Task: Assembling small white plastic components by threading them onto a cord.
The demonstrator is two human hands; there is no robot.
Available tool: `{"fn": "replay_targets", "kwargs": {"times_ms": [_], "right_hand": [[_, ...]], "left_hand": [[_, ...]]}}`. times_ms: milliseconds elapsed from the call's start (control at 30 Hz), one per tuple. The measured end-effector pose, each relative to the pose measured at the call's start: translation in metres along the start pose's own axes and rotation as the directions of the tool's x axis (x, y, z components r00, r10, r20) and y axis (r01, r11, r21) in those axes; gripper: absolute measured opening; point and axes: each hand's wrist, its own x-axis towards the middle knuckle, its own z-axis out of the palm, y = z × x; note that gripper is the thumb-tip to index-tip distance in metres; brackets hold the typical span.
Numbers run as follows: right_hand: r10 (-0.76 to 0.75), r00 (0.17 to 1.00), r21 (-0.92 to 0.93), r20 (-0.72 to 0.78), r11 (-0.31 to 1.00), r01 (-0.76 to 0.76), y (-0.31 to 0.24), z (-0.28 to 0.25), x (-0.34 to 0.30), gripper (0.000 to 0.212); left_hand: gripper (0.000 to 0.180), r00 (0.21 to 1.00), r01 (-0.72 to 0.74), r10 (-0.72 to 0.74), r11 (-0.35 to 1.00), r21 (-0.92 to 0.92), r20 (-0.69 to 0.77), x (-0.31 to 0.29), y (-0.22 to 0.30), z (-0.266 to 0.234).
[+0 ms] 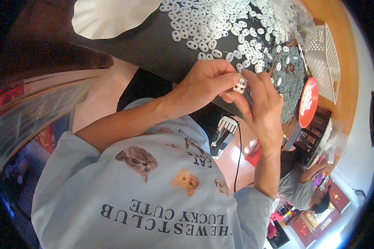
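Between my two hands, just off the edge of the dark tabletop (153,54), is a small white plastic piece (239,86) with several holes. My left hand (205,83) pinches it from the left with thumb and forefinger. From the other side my right hand (264,97) closes on the same piece, fingertips at its top and thumb below. My fingers cover part of it, so its full shape is hidden. Beyond my hands, a heap of white oval plastic pieces (203,31) with paired holes spreads across the table.
A large pile of thin grey parts (293,95) lies right of the ovals. Past it are a red dish (308,103) holding white pieces and a white perforated basket (326,62). A white wavy-edged dish (108,18) stands far left. Another person (301,186) sits at the lower right.
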Motion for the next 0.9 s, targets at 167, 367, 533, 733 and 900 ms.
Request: {"fn": "replay_targets", "kwargs": {"times_ms": [167, 367, 533, 733, 900], "right_hand": [[-0.038, 0.999, -0.03, 0.0, 0.999, 0.038, 0.003, 0.004, 0.002, 0.037], [-0.095, 0.994, -0.05, -0.053, 0.994, 0.093, 0.009, 0.009, 0.002, 0.036], [-0.09, 0.996, -0.141, 0.004, 0.986, 0.09, 0.005, 0.009, 0.004, 0.038], [-0.09, 0.989, -0.155, 0.117, 0.982, 0.108, 0.01, 0.008, 0.002, 0.035], [-0.111, 0.977, -0.154, 0.181, 0.978, 0.14, 0.012, 0.008, -0.004, 0.031]], "left_hand": [[0.021, 0.995, -0.101, 0.101, 0.994, -0.047, -0.014, 0.007, -0.015, 0.001], [0.021, 0.999, -0.032, 0.032, 0.996, 0.08, 0.002, 0.003, -0.004, -0.002], [0.021, 0.999, -0.047, 0.048, 0.993, 0.112, -0.005, 0.003, -0.005, -0.001], [0.018, 0.999, -0.039, 0.039, 0.999, 0.006, 0.028, 0.004, -0.012, 0.001], [0.019, 0.981, -0.17, 0.138, 0.951, 0.257, 0.138, 0.004, -0.017, -0.003]]}}
